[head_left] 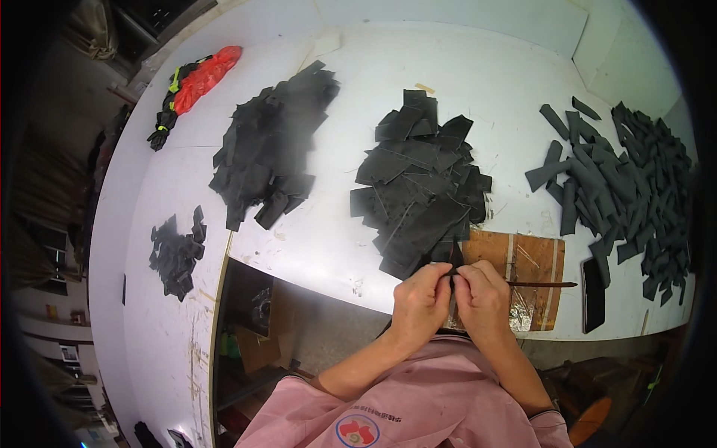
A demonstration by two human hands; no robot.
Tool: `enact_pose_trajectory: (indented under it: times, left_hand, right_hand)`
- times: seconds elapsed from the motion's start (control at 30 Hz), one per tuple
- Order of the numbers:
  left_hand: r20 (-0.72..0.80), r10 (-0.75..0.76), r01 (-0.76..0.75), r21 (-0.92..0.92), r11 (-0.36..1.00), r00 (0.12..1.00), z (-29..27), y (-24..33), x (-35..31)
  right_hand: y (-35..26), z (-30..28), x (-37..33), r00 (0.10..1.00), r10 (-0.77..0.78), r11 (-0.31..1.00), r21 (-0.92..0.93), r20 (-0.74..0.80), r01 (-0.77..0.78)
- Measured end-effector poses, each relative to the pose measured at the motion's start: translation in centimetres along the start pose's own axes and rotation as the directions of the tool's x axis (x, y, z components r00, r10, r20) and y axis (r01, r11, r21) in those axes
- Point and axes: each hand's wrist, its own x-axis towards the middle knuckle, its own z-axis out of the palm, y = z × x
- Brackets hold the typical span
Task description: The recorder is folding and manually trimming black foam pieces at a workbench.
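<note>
My left hand (423, 300) and my right hand (482, 297) meet at the table's near edge, fingertips pinched together. Between them is a small black fabric piece (454, 258), mostly hidden by the fingers. Just beyond lies a heap of flat black fabric pieces (418, 179). A thin brown stick (544, 284) extends rightward from behind my right hand; whether the hand touches it is hidden. Below the stick is a worn brown board (539, 257) with strips of clear tape across it.
Narrow dark grey pieces (627, 187) are heaped at the right, beside a dark phone (593, 296). Another black fabric heap (269, 142) and a smaller pile (177, 254) lie to the left. A red plastic bag (208, 78) sits at far left. The white table (321, 257) has a cut-out.
</note>
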Motion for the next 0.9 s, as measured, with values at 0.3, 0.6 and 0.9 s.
enact_pose_trajectory:
  times: [0.3,0.6,0.9]
  left_hand:
    - [0.724,-0.156,0.733,-0.680,0.001,0.672,-2.7,-1.0,2.1]
    - [0.197,-0.377,0.421,-0.543,0.726,0.905,0.1,0.8,0.5]
    - [0.841,0.293,0.886,-0.392,-0.248,0.454,-2.1,3.0,0.0]
  right_hand:
    - [1.3,-0.4,-0.5,0.862,0.358,0.406,0.771,0.360,-0.491]
    - [0.7,-0.8,-1.6,0.730,0.358,0.086,0.758,0.582,-0.647]
    - [-0.8,-3.6,-3.8,0.884,0.294,0.045,0.918,0.365,-0.394]
